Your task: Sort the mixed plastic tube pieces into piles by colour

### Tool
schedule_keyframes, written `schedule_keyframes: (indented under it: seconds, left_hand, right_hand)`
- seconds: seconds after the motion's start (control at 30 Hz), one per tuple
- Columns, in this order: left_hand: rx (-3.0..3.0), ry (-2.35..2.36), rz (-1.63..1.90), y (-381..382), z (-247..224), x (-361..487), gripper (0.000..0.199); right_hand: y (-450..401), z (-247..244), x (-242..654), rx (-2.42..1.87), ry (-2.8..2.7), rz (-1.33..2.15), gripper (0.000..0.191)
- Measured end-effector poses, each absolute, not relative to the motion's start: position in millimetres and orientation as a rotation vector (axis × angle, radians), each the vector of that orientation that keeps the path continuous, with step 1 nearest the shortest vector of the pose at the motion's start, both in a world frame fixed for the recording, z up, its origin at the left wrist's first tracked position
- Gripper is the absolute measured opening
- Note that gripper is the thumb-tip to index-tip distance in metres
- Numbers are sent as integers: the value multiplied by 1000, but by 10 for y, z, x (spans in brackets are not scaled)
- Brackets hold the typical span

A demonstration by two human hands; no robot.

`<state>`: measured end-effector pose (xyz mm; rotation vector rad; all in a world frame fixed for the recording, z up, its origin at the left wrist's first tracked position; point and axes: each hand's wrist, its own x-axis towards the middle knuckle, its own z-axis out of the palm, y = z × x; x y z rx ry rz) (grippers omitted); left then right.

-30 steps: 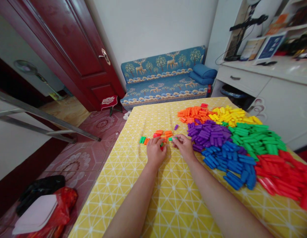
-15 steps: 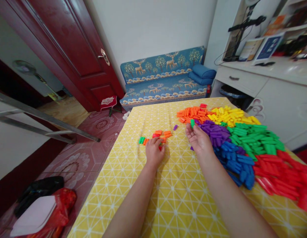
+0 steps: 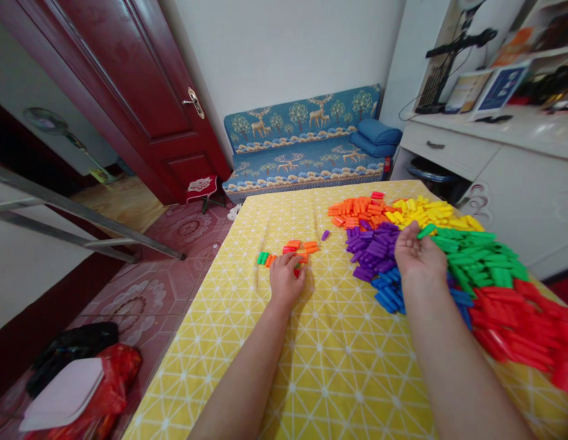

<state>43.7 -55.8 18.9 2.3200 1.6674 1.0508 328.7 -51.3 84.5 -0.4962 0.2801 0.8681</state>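
Observation:
My left hand [image 3: 286,278] rests on the yellow cloth with its fingers curled over a small group of pieces; a red piece [image 3: 297,272] shows between thumb and fingers. Around it lie two green pieces [image 3: 263,258], orange pieces [image 3: 310,247] and another red one. A purple piece [image 3: 325,234] lies alone to their right. Over the border of the purple pile [image 3: 373,247] and the green pile [image 3: 480,253] is my right hand [image 3: 421,253], palm up, fingers bent, with a green piece [image 3: 427,230] at its fingertips. The hand partly covers the blue pile [image 3: 388,290].
Orange [image 3: 359,211], yellow [image 3: 425,212] and red [image 3: 522,321] piles also lie on the table's right side. Behind the table [image 3: 247,342] stands a blue patterned sofa [image 3: 306,146]. A white cabinet [image 3: 522,189] is at the right, a metal ladder [image 3: 82,223] at the left.
My right hand has moved right, from the left edge of the purple pile to the green pile, uncovering purple pieces and covering part of the blue ones. My left hand has stayed in place.

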Motion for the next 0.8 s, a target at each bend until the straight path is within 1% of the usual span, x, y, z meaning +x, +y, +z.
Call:
schedule_keyframes:
  seconds: [0.13,0.27,0.37,0.43,0.5,0.57,0.67,0.73,0.8]
  left_hand:
    - [2324,1675,1051,-557,182,438,25]
    - [2318,1660,1058,-551,174,442,24]
    - [2280,1655,1147,-562,216,436,22]
    - [2230,1753,1278,-573,259,416,26]
    - [2132,1957,1394,-574,288,377,32]
    - [1975,2164,1408,-552,283,325,43]
    - [1758,2280,1309,-486,222,243,53]
    - [1718,2238,1261,-442,177,202,54]
    - [1746,2156,1256,-413,149,178,53]
  right_hand:
    - [-616,908,3445,-462,242,807,45]
    - [-642,942,3321,-449,68,823,46]
    - [-589,884,3036,-571,-205,944,34]
    - [-547,778,2785,-724,-430,1034,26]
    - [-513,625,2530,-881,-653,1071,32]
    - [-480,450,2313,-1015,-864,1048,41]
    - [-401,225,2116,-1221,-1174,839,50]
    - [-312,134,2060,-1385,-1331,575,56]
    - [-203,97,2029,-1558,-1420,388,59]
